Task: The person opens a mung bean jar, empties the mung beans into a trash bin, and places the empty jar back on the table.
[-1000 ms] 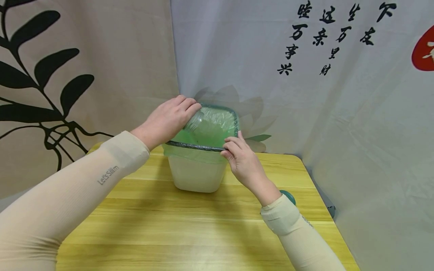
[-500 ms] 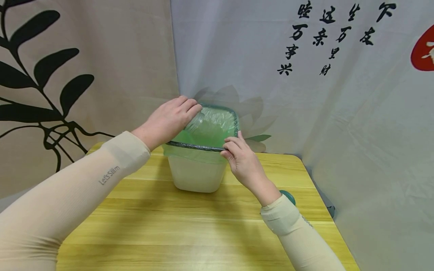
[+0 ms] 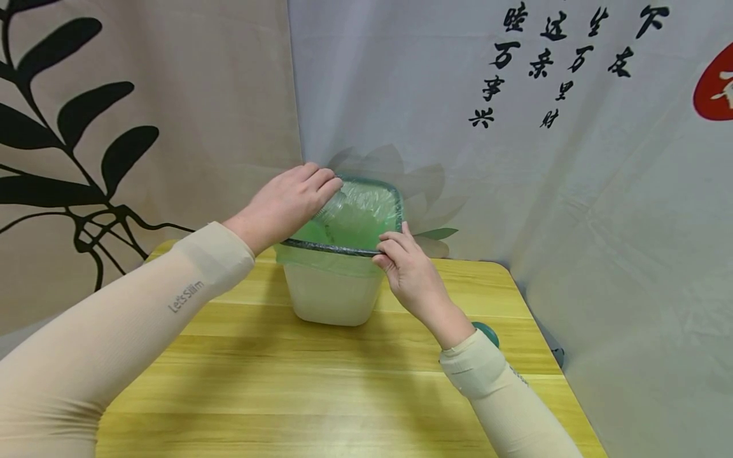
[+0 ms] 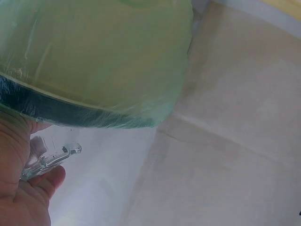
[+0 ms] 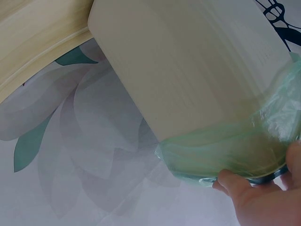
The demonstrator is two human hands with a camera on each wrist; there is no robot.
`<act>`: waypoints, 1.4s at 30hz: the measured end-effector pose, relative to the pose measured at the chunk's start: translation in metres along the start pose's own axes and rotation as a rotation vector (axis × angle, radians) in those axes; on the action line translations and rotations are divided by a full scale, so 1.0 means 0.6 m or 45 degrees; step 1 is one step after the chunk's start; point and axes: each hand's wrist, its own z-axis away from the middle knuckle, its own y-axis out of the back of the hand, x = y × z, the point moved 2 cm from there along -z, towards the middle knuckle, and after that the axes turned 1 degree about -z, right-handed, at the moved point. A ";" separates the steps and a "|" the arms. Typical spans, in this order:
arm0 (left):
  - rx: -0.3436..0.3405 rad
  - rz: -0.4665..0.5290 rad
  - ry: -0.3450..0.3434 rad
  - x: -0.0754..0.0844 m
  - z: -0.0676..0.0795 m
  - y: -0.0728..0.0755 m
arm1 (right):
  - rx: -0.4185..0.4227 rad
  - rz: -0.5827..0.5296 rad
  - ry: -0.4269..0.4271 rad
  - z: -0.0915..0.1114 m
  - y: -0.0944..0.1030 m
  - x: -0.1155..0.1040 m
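A pale trash bin stands on the table, lined with a thin green trash bag folded over its dark rim. My left hand grips a clear glass container, tipped over the bin's opening; the hand covers most of it. In the left wrist view, the edge of that glass container shows between thumb and fingers. Small dark specks appear below it, against the green bag. My right hand pinches the bin's rim and bag at the near right corner, also seen in the right wrist view.
The bin stands near the back of the yellow wooden table. A dark green round object is partly hidden behind the right forearm. Printed cloth hangs behind and beside the table.
My left hand has shifted very slightly right and down with the glass container. Dark specks below it look different from before. The right hand and the bin stay in place.
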 end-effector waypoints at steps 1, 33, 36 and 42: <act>0.002 0.000 -0.003 0.000 0.000 0.000 | 0.004 0.000 0.003 0.000 0.000 0.000; -0.002 -0.191 -0.097 0.003 -0.004 -0.003 | 0.023 -0.010 0.029 0.002 0.000 0.002; 0.008 -0.200 -0.109 0.003 -0.003 -0.003 | 0.023 -0.007 0.032 0.001 0.001 0.002; -0.004 -0.247 -0.139 0.004 -0.005 -0.001 | 0.015 -0.012 0.027 0.002 0.002 0.003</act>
